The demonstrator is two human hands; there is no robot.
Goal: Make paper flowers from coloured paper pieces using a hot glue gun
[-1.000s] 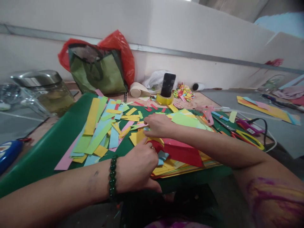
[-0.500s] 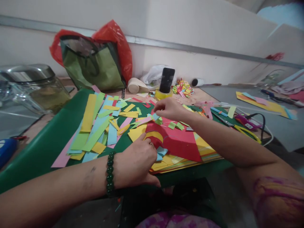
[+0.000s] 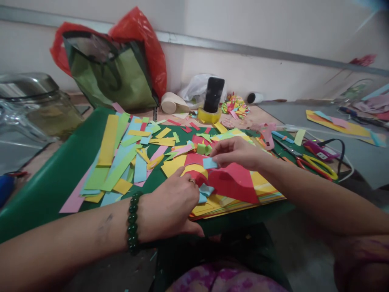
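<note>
Between the thumb and fingers of my right hand (image 3: 235, 153) is a small light blue paper piece (image 3: 209, 163), held above a red paper sheet (image 3: 234, 184). My left hand (image 3: 172, 205) rests palm down, thumb spread away, its fingertips by a curved yellow paper strip (image 3: 196, 168) on red paper. Its curled fingers are partly hidden. Folded blue paper bits (image 3: 206, 190) lie just right of that hand. Under the red sheet is a stack of yellow paper (image 3: 219, 209). Green folded bits (image 3: 203, 149) sit just beyond the right hand's fingertips.
Paper strips (image 3: 111, 140) spread over the green mat (image 3: 33, 211) at left. Yellow-handled scissors (image 3: 319, 166), a pink glue gun (image 3: 267, 136) and a purple cabled device (image 3: 322, 150) lie right. A phone (image 3: 214, 95) stands in a tape roll behind; a glass jar (image 3: 45, 117) stands left.
My right hand has come down and nearer, bringing the light blue piece over the red sheet. Red-handled scissors now show beside the yellow ones. My left hand stays nearly in place; the view shifted slightly.
</note>
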